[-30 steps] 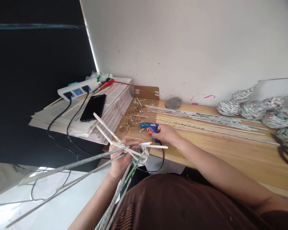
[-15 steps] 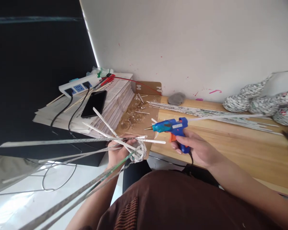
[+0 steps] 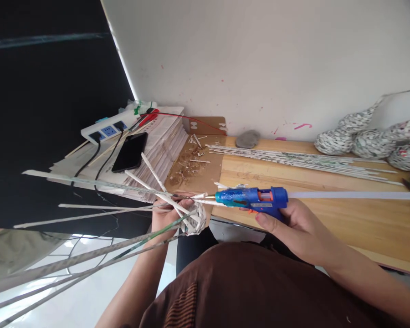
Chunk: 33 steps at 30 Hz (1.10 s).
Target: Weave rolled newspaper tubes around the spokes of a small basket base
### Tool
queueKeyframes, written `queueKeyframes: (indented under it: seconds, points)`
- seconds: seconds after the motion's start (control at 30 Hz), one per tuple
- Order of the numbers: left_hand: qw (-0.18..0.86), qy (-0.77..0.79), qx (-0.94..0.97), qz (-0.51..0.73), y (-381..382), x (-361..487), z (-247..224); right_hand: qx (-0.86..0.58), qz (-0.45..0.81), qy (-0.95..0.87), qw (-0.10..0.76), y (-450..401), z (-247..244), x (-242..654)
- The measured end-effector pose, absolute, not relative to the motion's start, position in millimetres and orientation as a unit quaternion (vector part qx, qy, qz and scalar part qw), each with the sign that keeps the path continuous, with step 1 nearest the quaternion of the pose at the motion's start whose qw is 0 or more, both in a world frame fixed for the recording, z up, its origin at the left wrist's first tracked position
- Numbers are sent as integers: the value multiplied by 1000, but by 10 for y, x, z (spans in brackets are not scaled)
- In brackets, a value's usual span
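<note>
My left hand is closed round a small weaving of rolled paper sticks, its woven ball-like end showing beside the fingers. Long paper sticks fan out from it to the left, and shorter ones cross over the hand. In my right hand is a blue glue gun, pointing left, with a long white glue stick out of its back. The nozzle lies close to the paper stick ends at my left hand; whether it touches them I cannot tell.
A paper stack on the left bears a phone and a power strip. Rolled paper sticks lie along the wooden table near a grey stone. Woven paper pieces stand at the right. Scraps litter some cardboard.
My right hand has turned the glue gun and brought its nozzle down to the paper stick ends. The weaving in my left hand has turned slightly, its long sticks shifting.
</note>
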<state>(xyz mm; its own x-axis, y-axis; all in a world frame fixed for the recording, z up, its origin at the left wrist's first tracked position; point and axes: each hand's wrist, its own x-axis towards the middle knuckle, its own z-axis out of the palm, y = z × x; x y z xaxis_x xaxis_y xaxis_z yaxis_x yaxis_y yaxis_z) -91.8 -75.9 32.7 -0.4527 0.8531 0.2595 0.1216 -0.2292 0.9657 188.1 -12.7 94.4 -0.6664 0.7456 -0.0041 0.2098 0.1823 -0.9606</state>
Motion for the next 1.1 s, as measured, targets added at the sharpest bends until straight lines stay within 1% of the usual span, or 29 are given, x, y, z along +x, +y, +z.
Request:
queueKeyframes:
  seconds: [0.27, 0.5, 0.67, 1.1]
  points:
    - [259, 557, 480, 626, -782, -903, 382, -362, 509, -745, 234, -167, 841, 1931]
    - [262, 577, 480, 606, -785, -915, 415, -318, 486, -776, 245, -177, 909, 1866]
    - [259, 581, 475, 608, -804, -902, 473, -325, 448, -803, 221, -192, 952, 1833]
    - [254, 618, 447, 595, -851, -973, 412, -299, 232, -901, 214, -214, 953, 1736]
